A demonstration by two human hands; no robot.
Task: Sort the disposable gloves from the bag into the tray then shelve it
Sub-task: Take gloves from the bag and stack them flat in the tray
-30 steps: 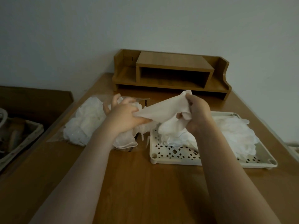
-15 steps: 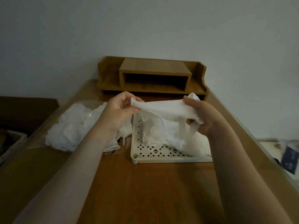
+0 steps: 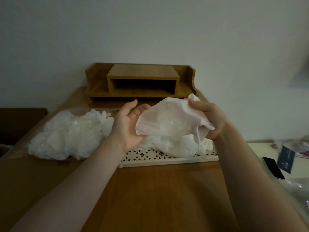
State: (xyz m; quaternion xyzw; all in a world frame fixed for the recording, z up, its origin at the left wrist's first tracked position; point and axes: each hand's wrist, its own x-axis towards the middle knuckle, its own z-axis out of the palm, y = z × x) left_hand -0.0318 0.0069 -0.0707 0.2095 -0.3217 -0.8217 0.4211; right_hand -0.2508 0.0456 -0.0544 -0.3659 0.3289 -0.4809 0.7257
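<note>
A single glove point(image 3: 168, 121) is hanging in the air just above the tray point(image 3: 167, 160), where a heap of gloves point(image 3: 177, 146) is already lying. The right hand point(image 3: 210, 121) is gripping its bunched end with curled fingers. The left hand point(image 3: 128, 124) is lying palm up beside it, fingers relaxed and spread, touching the loose edge. The clear bag point(image 3: 70, 133) of gloves is sitting left of the tray on the wooden table point(image 3: 158, 195), and 1 wooden shelf point(image 3: 142, 81) is standing against the wall behind.

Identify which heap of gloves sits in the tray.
The right heap, under the held glove, lies in the perforated tray; the left heap rests on the bag.
</note>
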